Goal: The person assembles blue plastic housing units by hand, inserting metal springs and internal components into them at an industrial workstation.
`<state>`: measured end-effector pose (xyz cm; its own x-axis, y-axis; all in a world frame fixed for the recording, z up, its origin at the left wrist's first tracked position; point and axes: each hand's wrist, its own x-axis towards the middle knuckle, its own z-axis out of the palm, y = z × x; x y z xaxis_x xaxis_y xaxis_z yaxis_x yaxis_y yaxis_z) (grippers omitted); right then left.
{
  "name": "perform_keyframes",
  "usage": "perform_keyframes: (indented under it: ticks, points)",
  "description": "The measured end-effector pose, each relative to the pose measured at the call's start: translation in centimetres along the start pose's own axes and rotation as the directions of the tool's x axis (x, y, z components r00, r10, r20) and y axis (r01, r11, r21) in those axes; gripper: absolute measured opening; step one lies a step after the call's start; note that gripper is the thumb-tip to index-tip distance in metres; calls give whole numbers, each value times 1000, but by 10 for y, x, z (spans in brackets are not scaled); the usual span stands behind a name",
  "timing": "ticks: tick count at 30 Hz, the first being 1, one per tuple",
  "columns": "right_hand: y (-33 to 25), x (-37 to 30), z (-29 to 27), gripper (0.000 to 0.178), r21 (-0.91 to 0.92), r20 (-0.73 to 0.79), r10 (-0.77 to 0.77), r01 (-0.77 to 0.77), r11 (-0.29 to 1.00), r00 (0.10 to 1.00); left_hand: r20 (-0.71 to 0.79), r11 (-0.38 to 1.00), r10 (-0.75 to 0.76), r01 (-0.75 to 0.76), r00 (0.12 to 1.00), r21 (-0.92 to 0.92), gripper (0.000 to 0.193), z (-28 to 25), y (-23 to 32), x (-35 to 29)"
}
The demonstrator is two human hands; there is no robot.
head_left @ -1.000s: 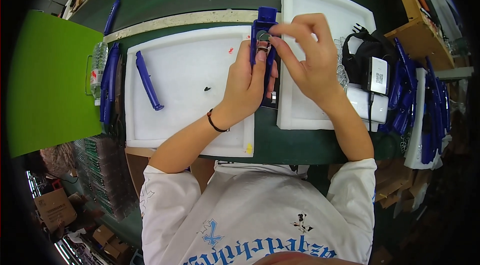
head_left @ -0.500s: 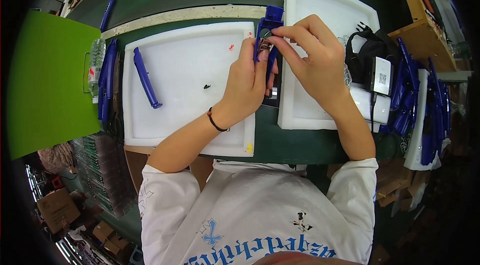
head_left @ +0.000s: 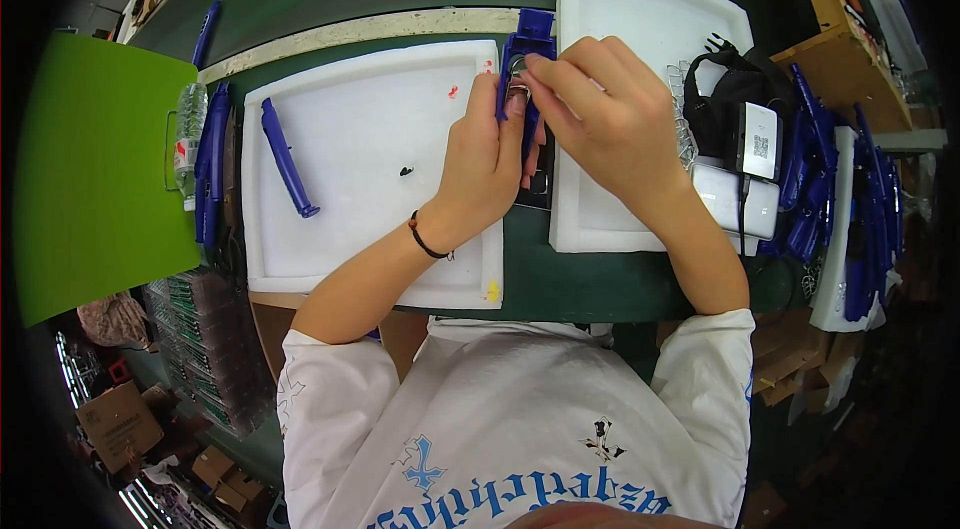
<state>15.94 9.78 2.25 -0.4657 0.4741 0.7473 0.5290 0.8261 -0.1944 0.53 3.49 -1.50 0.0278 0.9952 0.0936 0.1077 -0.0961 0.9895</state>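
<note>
My left hand [head_left: 478, 161] is wrapped round a long blue plastic housing [head_left: 535, 26], which stands nearly upright between the two white foam trays. Small curved metal pieces show inside its hollow, beside my left thumb. The thumb and forefinger of my right hand [head_left: 612, 119] are pinched together over that hollow. What they grip is too small and covered to make out. A second blue plastic part [head_left: 287, 157], long and narrow, lies on the left foam tray [head_left: 375, 292]. Near it on the tray is a tiny black piece [head_left: 406, 171].
On the right foam tray [head_left: 566, 179] lie a black strap bundle [head_left: 735, 94], a white device with a cable [head_left: 760, 141] and a white box [head_left: 735, 201]. More blue parts [head_left: 812, 169] are piled at the far right. A plastic bottle [head_left: 187, 144] and blue housings [head_left: 212, 164] line the left side.
My right hand has turned slightly, its fingertips now lower and closer over the hollow. The whole scene has shifted a little left in view. My left hand keeps its hold on the housing.
</note>
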Motion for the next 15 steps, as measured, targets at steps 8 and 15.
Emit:
perform_keyframes:
  ticks: [8, 15]
  points:
    - [-11, -9, 31, 41, 704, -167, 479, -236, 670, 862, -26, 977, 22, -27, 999, -210, 14, 6, 7, -3]
    - [-37, -18, 20, 49, 809, 493, 468, -584, 63, 733, -4, 990, 138, -138, 990, -26, 25, 16, 6, -13]
